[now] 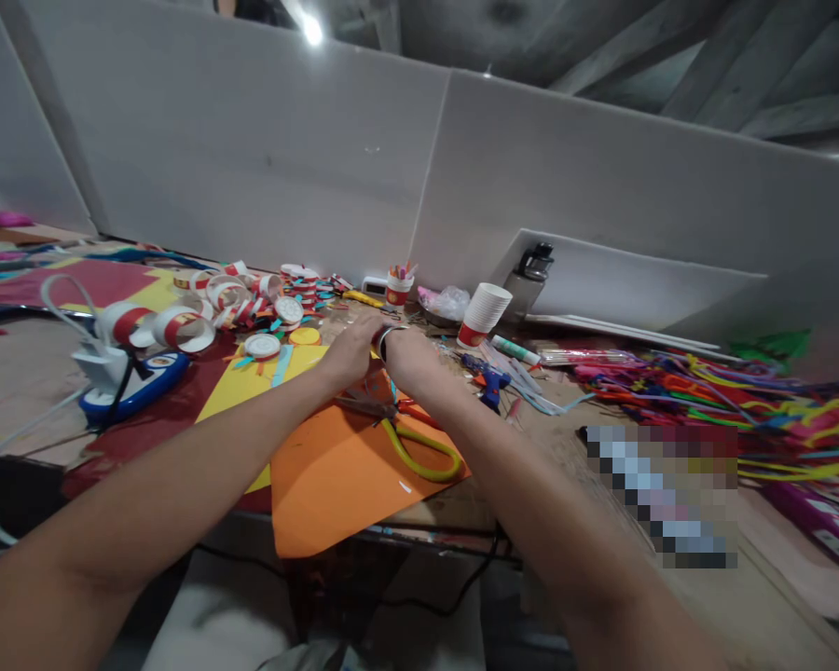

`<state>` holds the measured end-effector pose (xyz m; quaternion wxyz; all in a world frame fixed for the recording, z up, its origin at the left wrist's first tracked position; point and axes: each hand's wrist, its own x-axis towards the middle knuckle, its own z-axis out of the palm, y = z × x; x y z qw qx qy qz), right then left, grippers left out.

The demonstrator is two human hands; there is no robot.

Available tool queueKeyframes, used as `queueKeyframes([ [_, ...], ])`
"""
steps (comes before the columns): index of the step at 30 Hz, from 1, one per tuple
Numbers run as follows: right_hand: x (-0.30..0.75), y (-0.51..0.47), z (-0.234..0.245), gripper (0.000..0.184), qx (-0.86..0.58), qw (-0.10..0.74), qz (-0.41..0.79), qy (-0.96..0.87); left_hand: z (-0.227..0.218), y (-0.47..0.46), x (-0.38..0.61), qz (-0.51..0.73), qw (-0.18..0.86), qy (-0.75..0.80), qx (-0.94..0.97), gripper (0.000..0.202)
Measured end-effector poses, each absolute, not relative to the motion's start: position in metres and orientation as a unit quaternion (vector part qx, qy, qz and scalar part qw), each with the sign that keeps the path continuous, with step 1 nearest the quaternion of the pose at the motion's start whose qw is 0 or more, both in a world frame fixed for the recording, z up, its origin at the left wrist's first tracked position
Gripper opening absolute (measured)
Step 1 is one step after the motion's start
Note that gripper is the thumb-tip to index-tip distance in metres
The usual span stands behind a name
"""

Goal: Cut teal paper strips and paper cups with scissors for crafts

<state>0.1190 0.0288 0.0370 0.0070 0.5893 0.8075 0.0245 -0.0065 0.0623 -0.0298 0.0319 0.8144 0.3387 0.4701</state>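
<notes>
My left hand [358,352] and my right hand [411,362] are close together above the orange paper [328,485], both with curled fingers. Between them shows a small round piece [384,343] with a pale rim and dark inside; most of it is hidden by the hands, so its kind is unclear. Just below my right hand, scissors with a yellow handle [426,457] lie on the orange sheet, their blades pointing left. Yellow paper [234,401] lies partly under the orange sheet. A white-topped disc [262,347] and a yellow lid [305,336] are left of my left hand.
Red-and-white paper rings [227,294] and a blue power strip [136,384] are at left. Stacked paper cups [485,312], a bottle [529,280], a blue glue gun [489,380] and a glue stick [515,350] stand or lie right. Colourful pipe cleaners [776,410] spread farther right.
</notes>
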Motion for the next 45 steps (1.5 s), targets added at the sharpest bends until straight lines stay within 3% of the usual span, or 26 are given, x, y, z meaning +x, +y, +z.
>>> queueKeyframes([
  [9,0.124,0.030,0.033,0.030,0.579,-0.049,0.055,0.812,-0.028,0.061,-0.006,0.459,0.069,0.360,0.810,0.046],
  [15,0.142,0.033,0.029,0.023,0.576,-0.180,0.036,0.797,-0.022,0.059,-0.005,0.451,0.107,0.412,0.785,0.046],
  [29,0.160,0.051,0.018,0.018,0.550,-0.383,-0.333,0.663,-0.021,0.060,-0.005,0.421,0.096,0.443,0.786,0.046],
  [37,0.160,0.049,0.018,0.021,0.548,-0.355,-0.306,0.692,-0.021,0.062,-0.006,0.428,0.083,0.440,0.785,0.049],
  [41,0.156,0.037,0.024,0.029,0.560,-0.288,-0.080,0.772,-0.020,0.061,-0.006,0.447,0.080,0.428,0.782,0.052],
  [45,0.146,0.021,0.033,0.032,0.570,-0.109,0.108,0.807,-0.021,0.058,-0.005,0.459,0.066,0.405,0.788,0.048],
])
